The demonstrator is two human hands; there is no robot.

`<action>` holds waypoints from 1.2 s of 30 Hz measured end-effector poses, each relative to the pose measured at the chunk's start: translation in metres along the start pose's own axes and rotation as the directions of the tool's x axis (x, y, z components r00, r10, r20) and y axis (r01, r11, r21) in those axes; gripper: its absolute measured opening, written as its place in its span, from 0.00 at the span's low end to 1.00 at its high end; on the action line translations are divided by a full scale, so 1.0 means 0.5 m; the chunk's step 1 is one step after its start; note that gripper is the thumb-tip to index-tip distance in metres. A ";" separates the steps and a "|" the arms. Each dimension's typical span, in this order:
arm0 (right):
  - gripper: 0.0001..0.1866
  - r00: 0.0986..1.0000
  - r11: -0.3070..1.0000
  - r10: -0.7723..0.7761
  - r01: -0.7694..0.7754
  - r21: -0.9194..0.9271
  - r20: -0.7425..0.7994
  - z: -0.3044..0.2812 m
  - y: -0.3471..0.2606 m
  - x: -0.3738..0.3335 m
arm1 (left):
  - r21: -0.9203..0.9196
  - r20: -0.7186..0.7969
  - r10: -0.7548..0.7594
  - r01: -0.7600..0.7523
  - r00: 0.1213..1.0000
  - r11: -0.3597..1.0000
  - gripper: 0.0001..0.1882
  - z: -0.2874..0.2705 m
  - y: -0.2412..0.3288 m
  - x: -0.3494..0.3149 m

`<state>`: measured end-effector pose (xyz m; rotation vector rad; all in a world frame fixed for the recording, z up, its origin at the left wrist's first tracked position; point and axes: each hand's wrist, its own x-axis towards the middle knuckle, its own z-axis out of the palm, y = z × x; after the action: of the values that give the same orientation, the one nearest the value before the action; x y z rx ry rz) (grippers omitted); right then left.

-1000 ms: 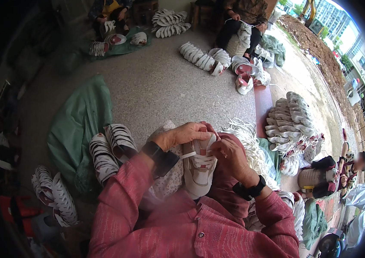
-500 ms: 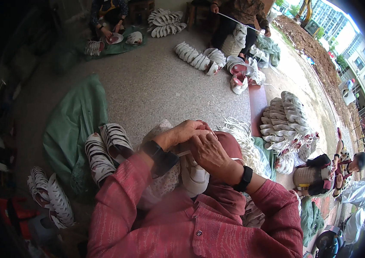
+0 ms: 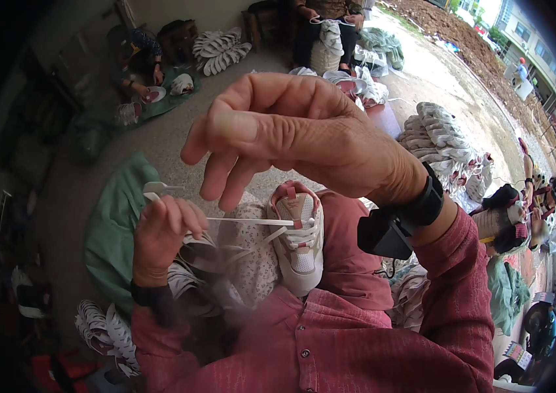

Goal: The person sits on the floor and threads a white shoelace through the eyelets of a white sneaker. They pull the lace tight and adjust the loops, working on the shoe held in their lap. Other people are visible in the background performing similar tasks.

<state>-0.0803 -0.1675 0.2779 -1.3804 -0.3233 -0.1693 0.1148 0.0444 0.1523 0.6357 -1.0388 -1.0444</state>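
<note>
A white and beige sneaker [image 3: 305,262] with a pink lining rests on my lap, its toe toward me. From its upper eyelets a white shoelace [image 3: 251,221] runs taut to the left, into my left hand [image 3: 168,232], whose fingers are pinched around it. A pale flat end sticks out above those fingers. Another lace strand hangs loosely from the shoe toward the lower left. Raised above the shoe, my right hand [image 3: 291,134] has loosely bent fingers with gaps between them. Nothing shows in it, though its palm side is partly hidden.
A green sheet [image 3: 117,229] lies at the left, near stacked white shoe uppers [image 3: 104,331]. More uppers are piled at the right [image 3: 445,141]. Several people sit working with shoes: one at the far left [image 3: 140,56], one at the far middle [image 3: 327,16], others at the right.
Both hands have left the shoe's top. The left moved left, drawing the lace taut; the right rose toward the view. The shoe now shows fully, and the view has shifted.
</note>
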 end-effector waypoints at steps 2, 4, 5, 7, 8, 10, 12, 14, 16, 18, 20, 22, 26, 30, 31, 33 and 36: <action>0.13 0.987 0.988 -0.087 0.068 -0.141 -0.133 -0.045 0.014 -0.015 | -0.096 -0.167 0.096 -0.113 0.981 0.989 0.20 -0.065 0.040 -0.044; 0.10 0.984 0.920 -0.040 -0.031 -0.391 -0.172 -0.120 0.084 -0.050 | 0.026 -0.470 0.032 -0.023 0.882 0.999 0.18 -0.134 0.032 -0.098; 0.08 0.977 0.826 0.013 -0.131 -0.549 -0.214 -0.150 0.119 -0.077 | 0.075 -0.613 0.016 0.039 0.790 0.996 0.17 -0.152 0.023 -0.122; 0.07 0.971 0.620 -0.006 -0.184 -0.763 -0.239 -0.199 0.193 -0.147 | 0.104 -0.714 -0.210 0.398 0.668 0.912 0.18 -0.167 -0.031 -0.136; 0.07 0.970 0.592 0.039 -0.216 -0.776 -0.241 -0.204 0.223 -0.158 | 0.142 -0.764 -0.297 0.598 0.573 0.789 0.18 -0.189 -0.041 -0.172; 0.05 0.984 0.518 0.018 -0.163 -0.840 -0.180 -0.214 0.282 -0.203 | 0.434 -0.821 -0.233 0.834 0.522 0.340 0.17 -0.177 -0.083 -0.184; 0.04 0.995 0.411 0.000 -0.087 -0.907 -0.096 -0.196 0.311 -0.230 | 0.787 -0.617 -0.002 0.617 0.787 -0.006 0.12 -0.109 -0.152 -0.148; 0.04 0.999 0.318 -0.017 -0.042 -0.947 -0.050 -0.163 0.324 -0.242 | 0.939 -0.343 0.129 0.335 0.930 0.085 0.09 -0.032 -0.203 -0.094; 0.04 0.996 0.171 -0.079 0.049 -0.984 0.036 -0.147 0.335 -0.247 | 0.967 -0.215 0.144 0.190 0.966 0.172 0.09 0.049 -0.221 -0.021; 0.05 0.994 0.031 -0.095 0.064 -0.997 0.061 -0.138 0.350 -0.259 | 0.983 -0.073 0.132 0.049 0.989 0.176 0.08 0.104 -0.260 0.046; 0.07 0.995 -0.053 -0.093 0.026 -0.998 0.031 -0.138 0.372 -0.261 | 0.990 -0.113 0.099 0.103 0.989 0.099 0.10 0.122 -0.293 0.076; 0.07 0.992 -0.079 -0.117 0.037 -0.996 0.046 -0.132 0.375 -0.251 | 0.989 -0.148 0.085 0.146 0.985 0.035 0.12 0.127 -0.302 0.086; 0.06 0.998 -0.147 -0.057 0.028 -0.989 0.037 -0.141 0.403 -0.261 | 0.997 -0.064 0.076 0.067 0.995 -0.034 0.13 0.127 -0.312 0.086; 0.08 0.991 0.137 -0.086 -0.087 -0.987 -0.100 -0.171 0.425 -0.257 | 0.993 0.030 0.069 -0.022 0.997 -0.115 0.11 0.134 -0.303 0.090; 0.09 0.993 0.131 -0.029 -0.110 -0.985 -0.114 -0.175 0.424 -0.252 | 0.991 0.036 0.025 -0.032 0.999 -0.129 0.10 0.130 -0.297 0.087; 0.10 0.992 0.116 0.054 -0.118 -0.986 -0.113 -0.183 0.423 -0.244 | 0.987 0.044 -0.062 -0.053 0.997 -0.149 0.08 0.115 -0.290 0.080; 0.12 0.984 0.091 0.134 -0.127 -0.988 -0.115 -0.186 0.422 -0.231 | 0.998 0.003 0.009 -0.003 1.000 -0.055 0.04 0.094 -0.305 0.076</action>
<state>-0.1130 -0.2275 0.0292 -2.8457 -0.0101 -0.2535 0.0177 -0.0494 0.0588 1.8820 -1.7738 0.0540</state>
